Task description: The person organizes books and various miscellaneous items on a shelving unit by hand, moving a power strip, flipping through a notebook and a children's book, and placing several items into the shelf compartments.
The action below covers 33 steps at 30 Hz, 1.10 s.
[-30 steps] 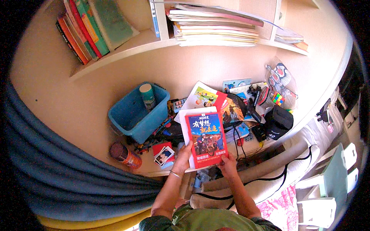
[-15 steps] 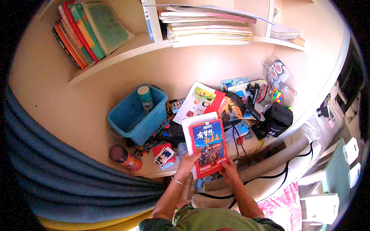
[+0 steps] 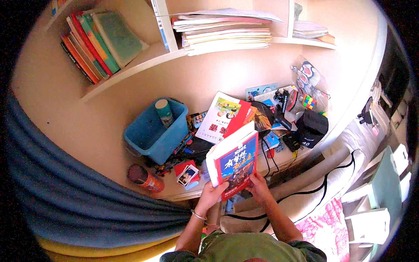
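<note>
Between my two hands a book (image 3: 238, 163) with a red and blue cover is held up, tilted, its top edge and white pages showing. My left hand (image 3: 212, 195) grips its lower left side with the thumb on the front. At its lower right edge my right hand (image 3: 259, 188) is closed on the same book. Behind it, on the cluttered desk, lies a white and red booklet (image 3: 222, 115) with cartoon figures. Left of the book, small photos (image 3: 187, 175) rest on a red card.
A blue plastic bin (image 3: 150, 135) with a green-capped canister inside stands on the left. A brown and orange jar (image 3: 146, 178) lies near a dark blue curtain (image 3: 87, 183). On the right are a black cap (image 3: 312, 128) and a puzzle cube (image 3: 309, 102). Above, a shelf carries stacked papers (image 3: 224, 32).
The book has turned and tilted, so its page edges on the left and top show more. Both hands still hold it. The whole view has shifted slightly.
</note>
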{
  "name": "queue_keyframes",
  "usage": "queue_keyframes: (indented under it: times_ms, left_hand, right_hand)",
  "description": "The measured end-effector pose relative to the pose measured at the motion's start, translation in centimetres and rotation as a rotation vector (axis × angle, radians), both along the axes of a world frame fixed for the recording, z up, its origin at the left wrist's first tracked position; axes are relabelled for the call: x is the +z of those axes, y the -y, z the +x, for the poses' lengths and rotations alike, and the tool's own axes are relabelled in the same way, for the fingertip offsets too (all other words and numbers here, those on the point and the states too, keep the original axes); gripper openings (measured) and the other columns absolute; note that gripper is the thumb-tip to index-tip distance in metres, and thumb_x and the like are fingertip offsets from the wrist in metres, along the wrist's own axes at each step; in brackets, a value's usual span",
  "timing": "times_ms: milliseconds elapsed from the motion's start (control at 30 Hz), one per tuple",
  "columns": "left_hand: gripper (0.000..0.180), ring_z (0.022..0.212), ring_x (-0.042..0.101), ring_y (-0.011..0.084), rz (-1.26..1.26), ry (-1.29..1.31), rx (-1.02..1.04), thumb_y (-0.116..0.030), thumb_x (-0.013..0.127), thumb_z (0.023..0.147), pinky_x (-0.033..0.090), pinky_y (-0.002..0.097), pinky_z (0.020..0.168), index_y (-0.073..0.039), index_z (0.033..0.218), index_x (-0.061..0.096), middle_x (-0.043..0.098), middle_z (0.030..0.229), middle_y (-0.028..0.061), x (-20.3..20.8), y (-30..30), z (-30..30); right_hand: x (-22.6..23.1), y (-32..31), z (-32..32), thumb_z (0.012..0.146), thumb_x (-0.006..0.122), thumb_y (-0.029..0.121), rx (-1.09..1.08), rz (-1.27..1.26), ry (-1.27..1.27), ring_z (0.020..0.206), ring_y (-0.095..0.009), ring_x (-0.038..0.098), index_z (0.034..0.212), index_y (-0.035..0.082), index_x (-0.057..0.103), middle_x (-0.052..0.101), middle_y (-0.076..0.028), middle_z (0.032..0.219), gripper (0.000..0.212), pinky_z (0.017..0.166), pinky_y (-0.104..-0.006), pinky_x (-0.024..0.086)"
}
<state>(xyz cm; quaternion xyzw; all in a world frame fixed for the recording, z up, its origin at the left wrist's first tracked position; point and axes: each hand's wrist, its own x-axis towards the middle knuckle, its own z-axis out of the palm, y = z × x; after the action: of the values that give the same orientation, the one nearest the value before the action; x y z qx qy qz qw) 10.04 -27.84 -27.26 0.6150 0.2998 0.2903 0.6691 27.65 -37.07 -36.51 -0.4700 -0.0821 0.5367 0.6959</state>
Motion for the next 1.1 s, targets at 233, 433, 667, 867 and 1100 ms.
queue_keyframes:
  times_ms: [233,433,667,867,1100]
  left_hand:
    - [0.02,0.087,0.055,0.0092,-0.033,0.075,0.194,-0.007,0.057,0.085,0.044,0.0249,0.078,-0.001,0.104,0.061,0.061,0.098,0.0,1.1,1.2,-0.2]
    - [0.018,0.087,0.054,0.0074,-0.075,0.157,0.202,-0.007,0.055,0.087,0.044,0.0228,0.079,-0.002,0.103,0.062,0.061,0.098,0.0005,1.5,1.6,0.1]
    - [0.017,0.084,0.056,0.0103,-0.216,0.294,0.288,-0.004,0.055,0.084,0.043,0.0264,0.079,-0.001,0.098,0.064,0.063,0.097,0.0024,2.2,2.1,0.1]
    - [0.016,0.083,0.056,0.01,-0.171,0.321,0.321,-0.002,0.056,0.083,0.043,0.0252,0.078,-0.001,0.097,0.064,0.063,0.095,0.0028,2.5,2.9,0.3]
    - [0.016,0.083,0.055,0.0087,-0.027,0.318,0.487,0.0,0.057,0.083,0.044,0.0235,0.076,-0.001,0.098,0.063,0.063,0.095,0.0024,3.1,4.1,0.7]
  right_hand:
    - [0.5,-0.7,-0.5,0.087,0.055,0.015,0.086,-0.014,0.336,0.085,-0.012,0.057,0.12,0.009,0.045,0.058,-0.002,0.099,0.035,0.07,-0.0288,0.049]
    - [-1.0,-1.0,-0.9,0.085,0.056,0.011,0.067,0.097,0.454,0.085,-0.014,0.058,0.12,0.006,0.042,0.058,-0.006,0.099,0.038,0.07,-0.0282,0.05]
    - [4.0,0.9,-1.8,0.091,0.049,0.025,0.187,-0.1,0.051,0.094,-0.021,0.059,0.127,0.009,0.037,0.055,-0.008,0.109,0.041,0.079,-0.0384,0.051]
    - [3.0,0.6,-2.1,0.087,0.055,0.017,0.014,0.223,-0.168,0.093,-0.021,0.058,0.113,0.004,0.042,0.054,-0.01,0.107,0.031,0.081,-0.0411,0.051]
    - [2.5,-0.9,-1.8,0.077,0.067,0.017,0.019,0.0,0.846,0.088,-0.024,0.056,0.119,-0.002,0.041,0.052,-0.015,0.109,0.053,0.075,-0.0327,0.048]
